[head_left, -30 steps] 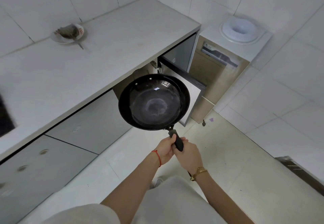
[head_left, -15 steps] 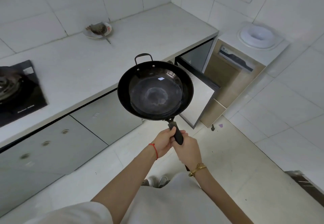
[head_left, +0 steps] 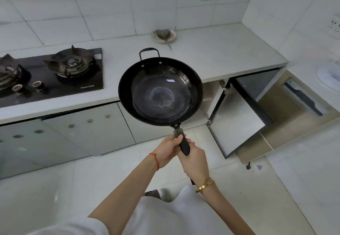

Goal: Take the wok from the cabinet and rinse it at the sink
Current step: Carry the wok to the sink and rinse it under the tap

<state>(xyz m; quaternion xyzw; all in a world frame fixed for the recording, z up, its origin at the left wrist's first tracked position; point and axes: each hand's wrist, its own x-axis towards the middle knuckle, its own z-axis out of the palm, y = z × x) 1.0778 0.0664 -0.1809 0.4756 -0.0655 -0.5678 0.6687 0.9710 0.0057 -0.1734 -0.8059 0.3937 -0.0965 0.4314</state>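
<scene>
A black wok (head_left: 160, 92) with a small loop handle on its far side is held level in the air in front of the counter, its empty inside facing up. Both hands grip its long black handle: my left hand (head_left: 168, 149) nearer the pan, my right hand (head_left: 193, 161) behind it. To the right, the cabinet (head_left: 211, 95) under the counter stands with its door (head_left: 237, 119) swung open. No sink is in view.
A white counter (head_left: 211, 51) runs along the tiled wall, with a black gas hob (head_left: 55, 73) on the left and a small plate of scraps (head_left: 163, 35) at the back. Grey cabinet fronts (head_left: 82, 131) lie below. A beige appliance with a white top (head_left: 327, 76) stands at the right.
The view has swung left along the counter, bringing the gas hob into sight. The wok has risen slightly and stays held by both hands.
</scene>
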